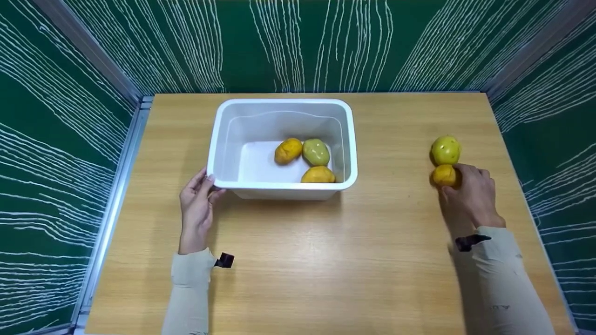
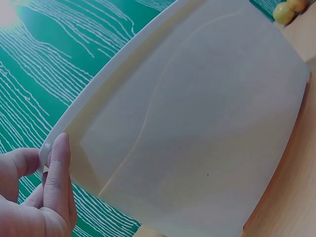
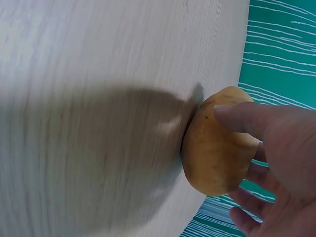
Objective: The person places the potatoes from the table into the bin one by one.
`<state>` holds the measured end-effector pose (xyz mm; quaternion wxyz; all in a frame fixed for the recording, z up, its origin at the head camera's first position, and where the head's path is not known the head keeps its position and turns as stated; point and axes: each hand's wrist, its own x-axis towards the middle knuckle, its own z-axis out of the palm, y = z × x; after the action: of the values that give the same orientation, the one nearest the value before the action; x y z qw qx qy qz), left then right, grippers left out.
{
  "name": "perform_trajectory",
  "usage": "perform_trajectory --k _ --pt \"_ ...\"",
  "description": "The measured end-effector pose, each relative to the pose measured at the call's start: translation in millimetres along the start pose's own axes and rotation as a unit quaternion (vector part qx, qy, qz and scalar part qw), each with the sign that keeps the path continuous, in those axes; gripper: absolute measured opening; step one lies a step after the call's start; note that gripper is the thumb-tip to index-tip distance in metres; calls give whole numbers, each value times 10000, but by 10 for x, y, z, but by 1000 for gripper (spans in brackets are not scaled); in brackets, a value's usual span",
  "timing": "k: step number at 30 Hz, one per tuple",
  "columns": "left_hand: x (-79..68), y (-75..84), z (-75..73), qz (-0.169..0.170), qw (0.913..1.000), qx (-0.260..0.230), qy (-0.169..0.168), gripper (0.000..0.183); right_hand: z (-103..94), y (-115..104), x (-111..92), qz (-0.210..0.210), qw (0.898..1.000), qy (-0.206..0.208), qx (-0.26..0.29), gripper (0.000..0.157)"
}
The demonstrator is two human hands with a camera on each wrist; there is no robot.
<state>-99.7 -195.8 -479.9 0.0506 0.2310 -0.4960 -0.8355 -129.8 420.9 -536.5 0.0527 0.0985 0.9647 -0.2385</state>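
- Your left hand (image 1: 198, 202) pinches the rim of the white bin (image 1: 279, 186) at its near-left corner, thumb and fingers on either side of the edge.
- Your right hand (image 1: 475, 193) grasps an orange-yellow fruit (image 1: 443, 176), its thumb laid over the skin; the fruit is low over the table (image 1: 372, 260), and you cannot tell if it touches.
- That fruit is rounded and slightly oblong, smooth and ochre-toned, with a small dark speck by your thumb.
- Just beyond your right hand stands a rounder yellow-green fruit (image 1: 446, 148), glossy and finely spotted.
- Inside the bin, to the right of your left hand, lie a creased orange fruit (image 1: 288, 150), a shiny dull-green fruit (image 1: 316, 152) and an elongated yellow fruit (image 1: 318, 175).
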Motion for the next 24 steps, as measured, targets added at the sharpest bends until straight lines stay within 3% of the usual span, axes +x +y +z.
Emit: perform_trajectory --k 6,13,24 --pt "-8 -21 -2 178 9998 -29 -79 46 9 38 -3 -282 9994 219 -15 63" --pt "-8 -17 5 111 9999 -78 -9 46 -12 36 -32 -248 9995 195 84 62" --pt "-5 -16 4 117 9999 -54 2 46 -140 -186 -30 -489 9983 321 67 67"
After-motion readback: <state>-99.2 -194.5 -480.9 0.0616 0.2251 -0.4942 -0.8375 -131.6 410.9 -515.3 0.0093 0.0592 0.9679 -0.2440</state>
